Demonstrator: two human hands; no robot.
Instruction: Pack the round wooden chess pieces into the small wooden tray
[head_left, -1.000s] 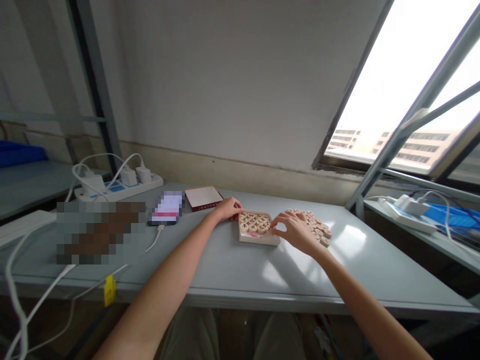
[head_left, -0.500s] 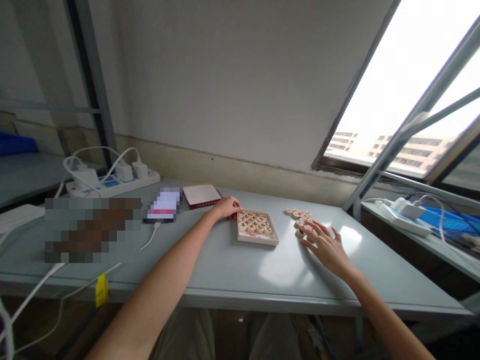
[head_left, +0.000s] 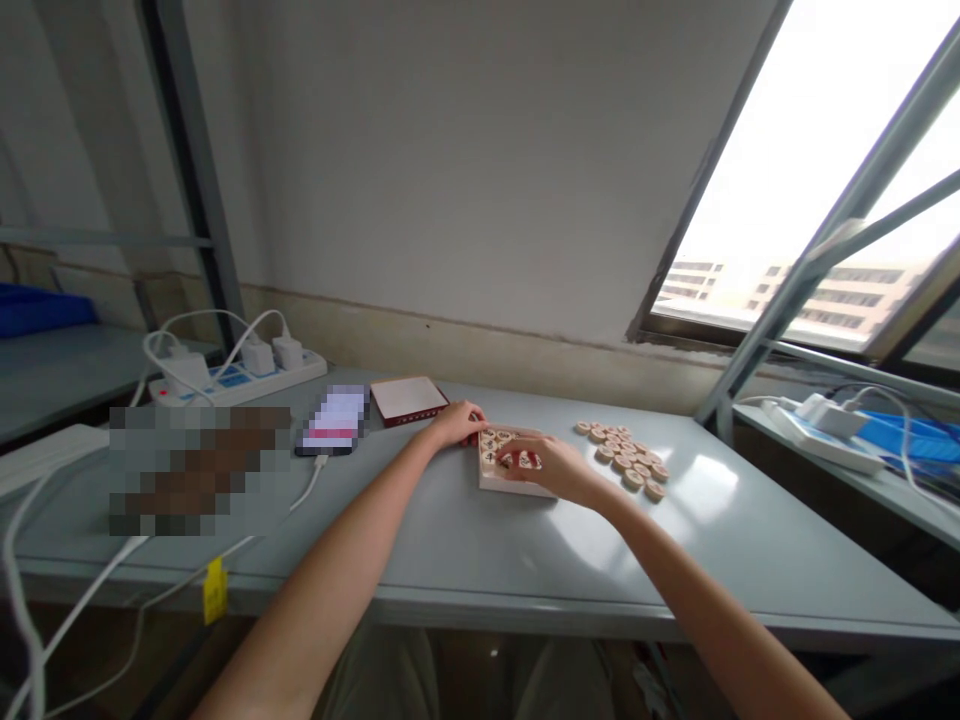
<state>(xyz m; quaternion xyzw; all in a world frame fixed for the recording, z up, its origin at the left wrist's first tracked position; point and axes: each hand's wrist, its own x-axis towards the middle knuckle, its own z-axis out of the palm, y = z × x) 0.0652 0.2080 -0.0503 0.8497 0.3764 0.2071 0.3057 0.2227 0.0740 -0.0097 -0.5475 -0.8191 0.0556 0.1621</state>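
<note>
An open shallow box (head_left: 517,488) of pale wood holds round Chinese chess pieces (head_left: 491,440) with dark characters. My left hand (head_left: 461,422) is at the box's back left corner, fingers bent around the edge. My right hand (head_left: 544,462) reaches over the box from the right; its fingers curl down onto a Chinese chess piece, mostly hidden by the hand, and cover part of the rows. Several loose Chinese chess pieces (head_left: 622,455) lie on the table to the right of the box in a loose cluster, with no hand touching them.
A dark red box lid (head_left: 409,398) lies behind my left hand. Left of it are a phone (head_left: 334,420) on a white cable and a power strip (head_left: 247,375) with chargers. The grey table (head_left: 465,560) meets the wall, and a metal frame post (head_left: 765,310) stands at right.
My right hand has moved left from the loose pieces to the box, and its fingers have curled in. My left hand stays at the box corner. The view has shifted slightly.
</note>
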